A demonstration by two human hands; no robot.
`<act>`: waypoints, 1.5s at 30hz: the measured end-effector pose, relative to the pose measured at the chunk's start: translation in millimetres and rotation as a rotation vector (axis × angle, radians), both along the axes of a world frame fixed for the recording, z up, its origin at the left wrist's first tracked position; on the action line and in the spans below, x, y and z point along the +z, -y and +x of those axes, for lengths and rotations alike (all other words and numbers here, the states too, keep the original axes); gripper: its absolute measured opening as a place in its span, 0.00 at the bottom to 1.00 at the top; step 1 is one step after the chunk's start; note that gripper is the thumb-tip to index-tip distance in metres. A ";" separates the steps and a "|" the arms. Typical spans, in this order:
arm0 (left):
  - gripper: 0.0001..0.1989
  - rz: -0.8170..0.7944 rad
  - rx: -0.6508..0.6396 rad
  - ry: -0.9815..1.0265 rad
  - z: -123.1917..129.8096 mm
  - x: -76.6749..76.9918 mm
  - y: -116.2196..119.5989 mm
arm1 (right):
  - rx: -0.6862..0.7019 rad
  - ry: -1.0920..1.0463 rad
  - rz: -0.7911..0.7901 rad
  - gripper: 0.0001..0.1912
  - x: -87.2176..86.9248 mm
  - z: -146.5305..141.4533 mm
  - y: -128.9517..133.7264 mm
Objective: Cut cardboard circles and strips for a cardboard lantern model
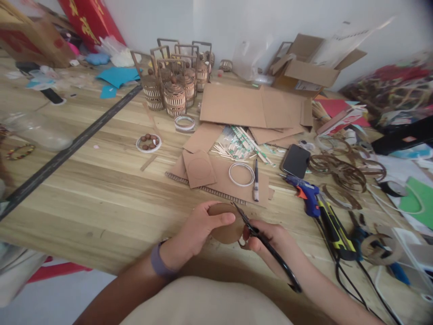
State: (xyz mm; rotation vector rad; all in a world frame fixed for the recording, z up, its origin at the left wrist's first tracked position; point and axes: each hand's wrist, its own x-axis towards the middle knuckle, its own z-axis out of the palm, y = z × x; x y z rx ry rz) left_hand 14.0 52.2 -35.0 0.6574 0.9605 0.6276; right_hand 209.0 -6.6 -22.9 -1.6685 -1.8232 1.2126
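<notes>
My left hand [199, 228] grips a round cardboard disc [225, 230], its thumb lying across the top face. In my right hand [267, 239] is a pair of black-handled scissors [257, 232], with the blades at the disc's right edge. A small strip of cardboard hangs by the right fingers. Just beyond the hands lies a cardboard sheet [230, 192]. On it are a cardboard square [199, 169] with a circle drawn on it, a white ring [229, 174] that looks like a tape roll, and a pen [256, 180].
Small slatted lantern-like baskets [175, 97] stand at the back. A blue glue gun [311, 198], a yellow-black utility knife [334, 225], a phone [296, 161] and coiled brown strips [338, 171] lie to the right. Brown beads [149, 142] sit inside a ring on the left.
</notes>
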 end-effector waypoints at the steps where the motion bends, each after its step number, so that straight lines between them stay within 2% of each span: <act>1: 0.25 -0.017 0.025 0.010 0.7 -0.2 0.3 | -0.016 0.019 0.024 0.41 -0.7 -2.5 0.3; 6: 0.24 -0.002 0.094 -0.074 2.9 -2.9 3.5 | 0.013 0.033 0.088 0.41 -0.6 -10.1 -0.3; 11: 0.21 0.050 0.039 -0.051 2.8 -5.0 3.9 | 0.047 -0.013 0.080 0.42 0.1 -4.1 -2.9; 21: 0.20 0.057 0.012 -0.035 0.7 -7.7 2.8 | 0.072 -0.050 0.007 0.40 -3.2 -0.5 -0.3; 28: 0.19 0.059 -0.030 -0.036 -0.4 -4.6 0.9 | 0.068 -0.032 -0.055 0.42 0.0 3.2 1.3; 33: 0.19 0.085 -0.063 -0.063 -0.4 -2.2 1.5 | 0.059 -0.115 -0.130 0.42 1.1 3.7 0.6; 39: 0.23 0.110 -0.091 -0.141 -2.4 -4.9 2.7 | 0.059 -0.079 -0.094 0.40 2.2 4.2 1.4; 45: 0.18 0.190 -0.166 -0.038 -3.4 -5.5 1.8 | 0.065 -0.084 -0.093 0.42 5.8 2.0 1.4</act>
